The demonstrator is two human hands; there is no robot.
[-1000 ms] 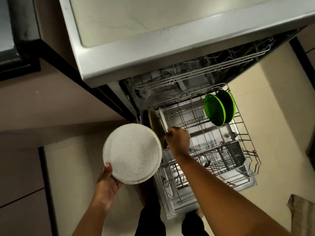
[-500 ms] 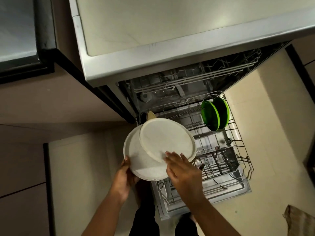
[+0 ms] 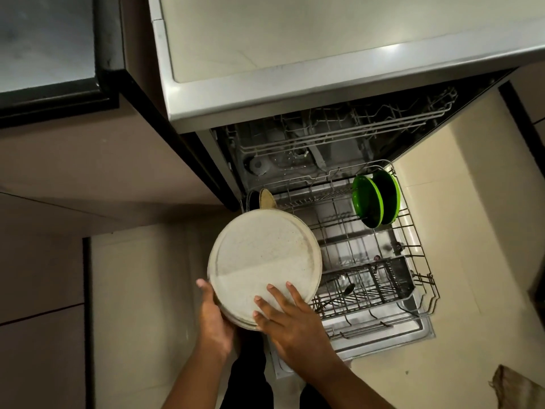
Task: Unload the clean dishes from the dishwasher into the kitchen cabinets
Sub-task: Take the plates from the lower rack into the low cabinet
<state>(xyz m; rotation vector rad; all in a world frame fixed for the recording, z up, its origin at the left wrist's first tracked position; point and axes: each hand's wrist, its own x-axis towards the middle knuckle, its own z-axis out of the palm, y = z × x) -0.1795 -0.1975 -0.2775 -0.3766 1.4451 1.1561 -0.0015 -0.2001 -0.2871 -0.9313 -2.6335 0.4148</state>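
Note:
A stack of two speckled white plates hangs above the left end of the dishwasher's pulled-out lower rack. My left hand grips the stack's near edge from below, thumb on the rim. My right hand lies on the top plate with straight fingers. Two green plates stand upright at the rack's far right. A beige plate stands at the rack's far left, mostly hidden behind the stack. A spoon lies in the cutlery basket.
The open dishwasher door lies flat under the rack. The upper rack sits inside the machine beneath the countertop. Cabinet fronts run along the left. A brown cloth lies on the floor at bottom right.
My right hand lifted a second white plate out of the rack and laid it on the plate in my left hand. The two plates now sit squarely stacked.

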